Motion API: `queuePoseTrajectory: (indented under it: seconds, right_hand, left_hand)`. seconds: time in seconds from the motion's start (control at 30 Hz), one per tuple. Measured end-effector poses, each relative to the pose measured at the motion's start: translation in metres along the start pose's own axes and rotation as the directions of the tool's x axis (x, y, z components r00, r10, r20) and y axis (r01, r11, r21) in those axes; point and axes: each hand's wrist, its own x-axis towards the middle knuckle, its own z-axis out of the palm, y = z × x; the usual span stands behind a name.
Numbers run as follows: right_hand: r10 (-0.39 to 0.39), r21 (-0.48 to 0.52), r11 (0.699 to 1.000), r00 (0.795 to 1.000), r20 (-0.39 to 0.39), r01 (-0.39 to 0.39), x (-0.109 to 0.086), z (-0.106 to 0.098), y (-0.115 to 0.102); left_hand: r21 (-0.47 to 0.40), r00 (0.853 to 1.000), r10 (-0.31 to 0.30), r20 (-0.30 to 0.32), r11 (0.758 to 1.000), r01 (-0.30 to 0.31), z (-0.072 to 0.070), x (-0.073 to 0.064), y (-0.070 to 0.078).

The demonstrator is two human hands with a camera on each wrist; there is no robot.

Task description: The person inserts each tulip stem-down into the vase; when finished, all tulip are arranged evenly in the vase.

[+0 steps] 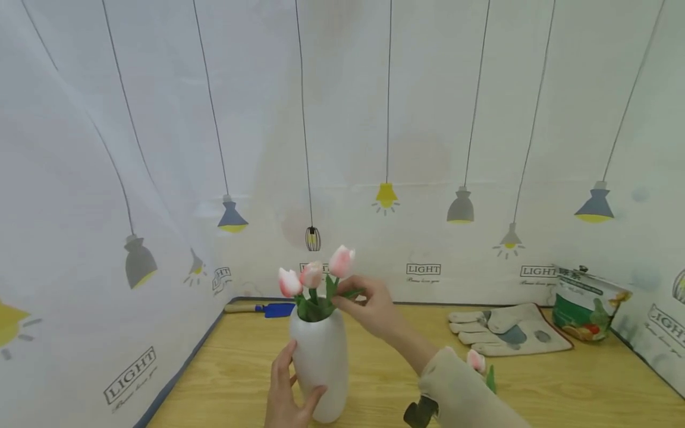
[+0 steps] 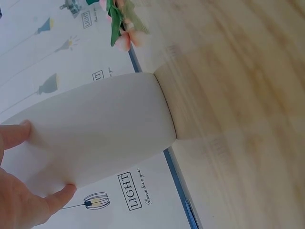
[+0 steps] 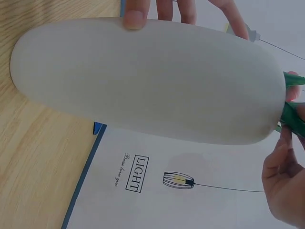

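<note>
A tall white vase [image 1: 321,362] stands on the wooden table. My left hand [image 1: 288,389] holds its lower side, thumb on the near face and fingers round the left; the left wrist view shows two fingertips against the vase [image 2: 105,129]. Several pink-and-white tulips [image 1: 289,283] with green leaves rise from the mouth. At the rim, my right hand [image 1: 371,304] pinches green tulip foliage between thumb and fingers, the tallest tulip [image 1: 341,261] just above it. In the right wrist view, those fingers meet the green leaves [image 3: 293,119] right beside the vase's mouth.
Another tulip [image 1: 475,361] lies on the table at right, partly behind the right sleeve. Behind it are white work gloves [image 1: 511,330] and a green-and-white bag [image 1: 585,306]. A blue trowel [image 1: 278,310] lies at the back left, by the lamp-patterned backdrop [image 1: 428,119].
</note>
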Motion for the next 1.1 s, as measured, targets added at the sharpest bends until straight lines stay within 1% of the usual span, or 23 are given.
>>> queuePoseTrajectory:
  seconds: [0.03,0.1,0.2,0.23,0.3,0.37,0.43,0.5,0.53,0.6,0.63,0.7,0.73,0.77,0.83,0.87,0.93,0.97,1.0,1.1]
  right_hand:
    - [0.004,-0.038,0.999,1.000,0.019,-0.003,0.000,0.001,0.001]
    - [0.035,-0.118,0.993,0.998,0.046,-0.030,-0.001,0.003,0.002]
    - [0.111,-0.230,0.969,0.992,0.066,-0.093,-0.001,0.007,0.003]
    - [0.141,-0.258,0.959,0.987,0.072,-0.118,0.000,0.008,0.004]
    - [0.200,-0.271,0.947,0.976,0.082,-0.171,0.000,0.008,0.004]
    - [0.228,-0.273,0.942,0.969,0.096,-0.194,-0.001,0.007,0.004]
    - [0.224,-0.252,0.948,0.969,0.100,-0.193,-0.004,0.004,0.005]
    - [0.209,-0.226,0.956,0.975,0.080,-0.186,-0.010,-0.002,0.008]
    - [0.186,-0.215,0.961,0.981,0.052,-0.171,-0.014,-0.006,0.013]
    - [0.172,-0.205,0.964,0.985,0.000,-0.168,-0.021,-0.018,0.026]
    - [0.177,-0.203,0.963,0.984,-0.022,-0.178,-0.026,-0.026,0.035]
    - [0.217,-0.204,0.954,0.975,-0.045,-0.221,-0.037,-0.043,0.055]
    - [0.257,-0.209,0.942,0.965,-0.056,-0.263,-0.043,-0.051,0.065]
    - [0.311,-0.233,0.920,0.949,-0.059,-0.316,-0.050,-0.059,0.074]
    - [0.387,-0.314,0.866,0.919,-0.068,-0.388,-0.065,-0.074,0.092]
    - [0.422,-0.364,0.832,0.903,-0.074,-0.419,-0.073,-0.080,0.100]
    - [0.466,-0.463,0.765,0.881,-0.083,-0.448,-0.088,-0.089,0.114]
    - [0.473,-0.503,0.740,0.877,-0.084,-0.447,-0.096,-0.092,0.121]
    - [0.478,-0.527,0.723,0.874,-0.084,-0.446,-0.102,-0.094,0.127]
    - [0.518,-0.529,0.703,0.852,-0.077,-0.476,-0.119,-0.093,0.143]
  left_hand:
    - [0.001,1.000,0.001,0.003,1.000,-0.001,0.000,0.000,0.000]
    - [-0.004,1.000,-0.003,0.012,1.000,0.003,0.001,0.000,0.001]
    - [-0.011,1.000,-0.013,0.025,1.000,0.013,0.002,0.000,0.001]
    - [-0.013,1.000,-0.008,0.025,1.000,0.009,0.002,0.001,0.002]
    - [-0.013,1.000,-0.005,0.018,1.000,0.005,0.003,0.001,0.002]
    - [-0.014,1.000,-0.003,0.010,1.000,0.003,0.002,0.002,0.002]
    - [-0.010,1.000,-0.006,0.009,1.000,0.006,0.001,0.002,0.001]
    - [-0.017,1.000,-0.020,0.011,1.000,0.020,0.000,0.002,0.001]
    - [-0.018,1.000,-0.025,0.013,1.000,0.025,-0.001,0.002,0.001]
    - [-0.015,0.999,-0.040,0.013,0.999,0.040,-0.002,0.001,0.001]
    - [-0.015,0.999,-0.048,0.016,0.999,0.048,-0.003,0.001,0.002]
    - [-0.011,0.998,-0.061,0.019,0.998,0.062,-0.004,0.000,0.003]
    - [-0.011,0.997,-0.070,0.019,0.998,0.070,-0.004,0.000,0.003]
    - [-0.011,0.997,-0.077,0.022,0.997,0.077,-0.004,0.000,0.004]
    - [-0.013,0.995,-0.092,0.032,0.996,0.092,-0.005,0.000,0.005]
    - [-0.015,0.994,-0.100,0.039,0.995,0.100,-0.005,0.000,0.006]
    - [-0.019,0.991,-0.119,0.056,0.993,0.120,-0.005,0.000,0.008]
    - [-0.015,0.990,-0.128,0.064,0.991,0.129,-0.005,0.000,0.008]
    - [-0.016,0.988,-0.135,0.070,0.991,0.136,-0.005,0.000,0.009]
    - [-0.017,0.989,-0.128,0.080,0.991,0.130,-0.003,0.002,0.010]
